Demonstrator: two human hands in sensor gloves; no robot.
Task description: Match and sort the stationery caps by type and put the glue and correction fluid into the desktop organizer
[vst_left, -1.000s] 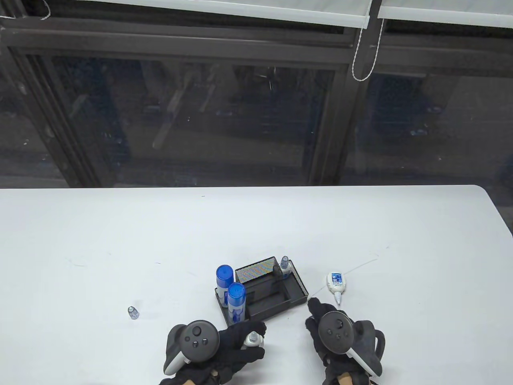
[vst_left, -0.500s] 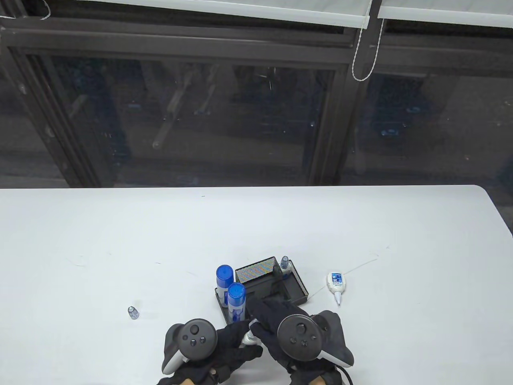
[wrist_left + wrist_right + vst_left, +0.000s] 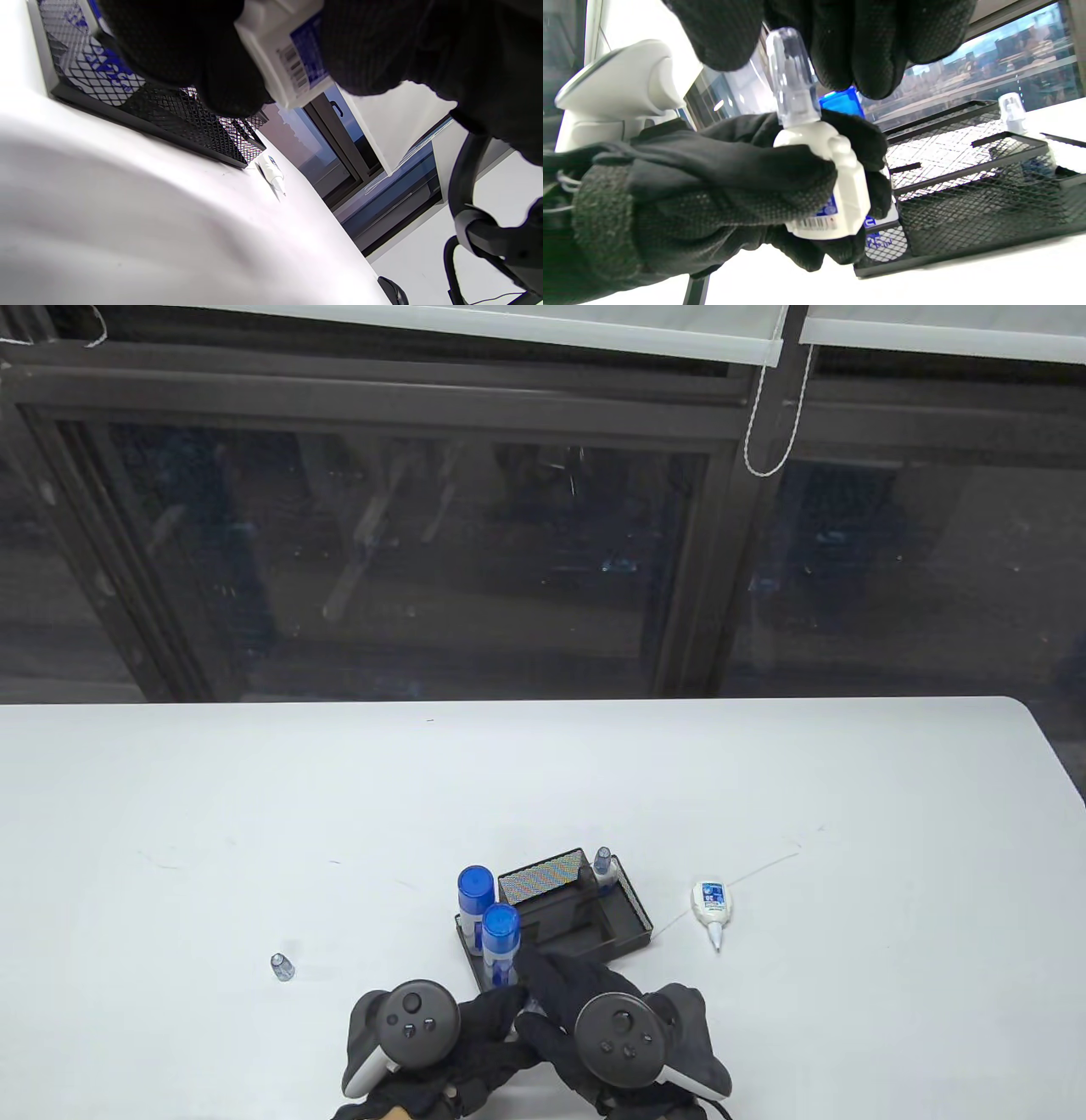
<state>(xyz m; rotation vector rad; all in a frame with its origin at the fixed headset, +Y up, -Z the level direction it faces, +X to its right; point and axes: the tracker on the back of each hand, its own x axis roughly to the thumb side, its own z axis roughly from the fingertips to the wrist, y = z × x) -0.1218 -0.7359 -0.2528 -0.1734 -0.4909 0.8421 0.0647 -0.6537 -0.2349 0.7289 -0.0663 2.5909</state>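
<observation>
Correction fluid bottle (image 3: 825, 190), white with a barcode label, sits in the left hand (image 3: 712, 199), fingers wrapped round its body, just off the near edge of the mesh organizer (image 3: 624, 912) at roughly 6 o'clock from it. Clear cap (image 3: 791, 80) is on the bottle's neck; right hand (image 3: 585, 997) comes over the top with fingertips (image 3: 874, 63) curled at the cap, touching or nearly so, cannot tell if it's a firm pinch. In the table view both hands meet at the bottom centre of the worktop (image 3: 254, 797) and hide the bottle. Organizer: two blue-capped glue sticks (image 3: 499, 937) upright in its 9 o'clock side, one capped small bottle (image 3: 604, 872) upright at its 1 o'clock corner. Second correction fluid bottle (image 3: 711, 906) lies flat on the worktop at 3 o'clock of the organizer, uncapped, nozzle pointing toward the near edge. Loose clear cap (image 3: 281, 966) stands well apart at 9 o'clock of the organizer. Dark window (image 3: 424, 560) beyond the far edge.
</observation>
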